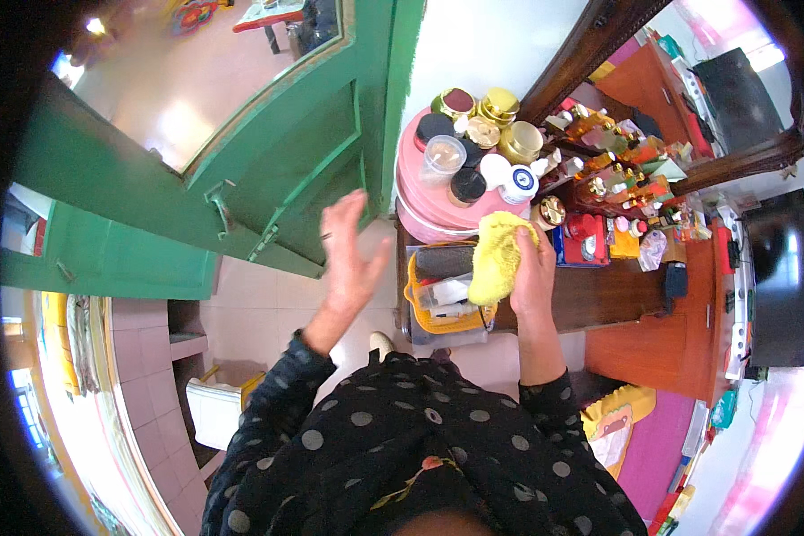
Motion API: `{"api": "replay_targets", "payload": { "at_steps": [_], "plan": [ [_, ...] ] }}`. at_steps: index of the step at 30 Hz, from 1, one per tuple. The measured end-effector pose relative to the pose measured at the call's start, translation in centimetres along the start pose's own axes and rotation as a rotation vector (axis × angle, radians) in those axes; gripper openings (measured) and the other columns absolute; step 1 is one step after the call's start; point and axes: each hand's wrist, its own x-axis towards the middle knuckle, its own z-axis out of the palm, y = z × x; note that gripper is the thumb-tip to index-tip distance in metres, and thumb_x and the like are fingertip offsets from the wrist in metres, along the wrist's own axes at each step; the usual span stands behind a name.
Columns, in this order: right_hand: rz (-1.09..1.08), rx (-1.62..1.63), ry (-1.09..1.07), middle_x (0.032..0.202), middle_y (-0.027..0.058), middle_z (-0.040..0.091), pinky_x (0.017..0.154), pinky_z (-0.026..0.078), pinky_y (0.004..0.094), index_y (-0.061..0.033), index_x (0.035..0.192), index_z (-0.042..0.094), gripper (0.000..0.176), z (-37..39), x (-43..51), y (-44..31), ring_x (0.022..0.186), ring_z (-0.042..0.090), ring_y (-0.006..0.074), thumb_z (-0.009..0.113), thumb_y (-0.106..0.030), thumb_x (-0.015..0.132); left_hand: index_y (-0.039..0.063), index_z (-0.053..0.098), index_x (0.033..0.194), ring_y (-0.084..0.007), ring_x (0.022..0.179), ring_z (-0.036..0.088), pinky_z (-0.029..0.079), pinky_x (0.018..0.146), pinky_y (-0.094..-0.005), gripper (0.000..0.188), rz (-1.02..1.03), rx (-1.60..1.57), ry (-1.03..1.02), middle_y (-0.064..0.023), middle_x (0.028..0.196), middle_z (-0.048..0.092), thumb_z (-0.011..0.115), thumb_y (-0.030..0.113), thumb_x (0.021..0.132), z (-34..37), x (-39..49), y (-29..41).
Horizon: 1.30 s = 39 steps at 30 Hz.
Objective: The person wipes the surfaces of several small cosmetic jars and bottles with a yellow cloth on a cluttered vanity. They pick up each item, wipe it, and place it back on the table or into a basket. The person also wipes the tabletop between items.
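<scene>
A bunched yellow cloth is held in my right hand, above a yellow plastic basket. My left hand is raised with nothing in it, fingers apart, in front of the green door. Inside the basket lie a clear plastic container and a dark item, partly covered by the cloth. Just beyond the cloth stands a round pink box. Several cosmetic jars crowd its lid, among them a clear tub and a white jar with a blue label.
A dark wooden dresser carries the basket and the pink box. Behind it leans a wood-framed mirror, with several small bottles before it. To the right are a red-brown cabinet and a black television.
</scene>
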Motion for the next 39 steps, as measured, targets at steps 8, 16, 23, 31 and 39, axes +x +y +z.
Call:
{"api": "replay_targets", "payload": {
  "at_steps": [8,16,23,31,39],
  "plan": [
    [0.019,0.055,0.014,0.101,0.0081,0.068,0.075,0.055,0.0274,0.0026,0.114,0.06,0.026,-1.7,-1.5,0.5,0.085,0.067,0.0132,0.048,-0.018,0.103,0.001,0.044,0.138,-0.0352,0.119,0.049,0.034,0.104,-0.0461,0.078,-0.166,-0.081,0.116,-0.0166,0.126,0.056,0.083,0.017,0.072,7.5,7.3,3.3],
    [0.018,-0.033,0.029,0.106,0.0084,0.067,0.083,0.053,0.0291,0.0031,0.115,0.06,0.027,-5.5,-2.4,1.4,0.092,0.065,0.0143,0.048,-0.017,0.102,0.003,0.052,0.125,-0.0359,0.112,0.051,0.033,0.103,-0.0471,0.066,-0.164,-0.06,0.153,-0.0151,0.114,0.057,0.084,0.019,0.07,9.8,7.5,2.6],
    [-0.085,0.074,0.011,0.113,0.0122,0.066,0.09,0.052,0.0321,0.0034,0.122,0.057,0.031,-6.8,-2.4,-1.1,0.102,0.065,0.0189,0.047,-0.018,0.102,0.0,0.046,0.128,-0.0239,0.123,0.049,0.042,0.104,-0.0358,0.061,-0.064,-0.395,0.358,-0.0145,0.129,0.048,0.078,0.009,0.077,5.7,6.1,4.1],
    [-0.528,-0.527,-0.494,0.127,0.0204,0.056,0.101,0.044,0.0417,-0.0013,0.131,0.058,0.043,-5.6,-5.4,-5.0,0.113,0.057,0.0338,0.058,-0.013,0.089,0.002,0.048,0.132,-0.0379,0.107,0.065,0.053,0.092,-0.0429,0.068,-0.15,-0.343,-0.478,-0.0231,0.115,0.063,0.079,0.025,0.075,2.7,-4.6,10.7],
    [-0.629,-0.889,-0.596,0.141,0.0216,0.047,0.1,0.043,0.0474,-0.0099,0.137,0.055,0.051,-7.3,-7.5,-2.3,0.113,0.053,0.0416,0.065,-0.02,0.088,0.001,0.056,0.125,-0.0359,0.106,0.065,0.051,0.093,-0.0426,0.066,-0.29,-0.406,-0.576,-0.0213,0.111,0.066,0.083,0.018,0.068,6.3,-8.3,11.9]
  ]
}}
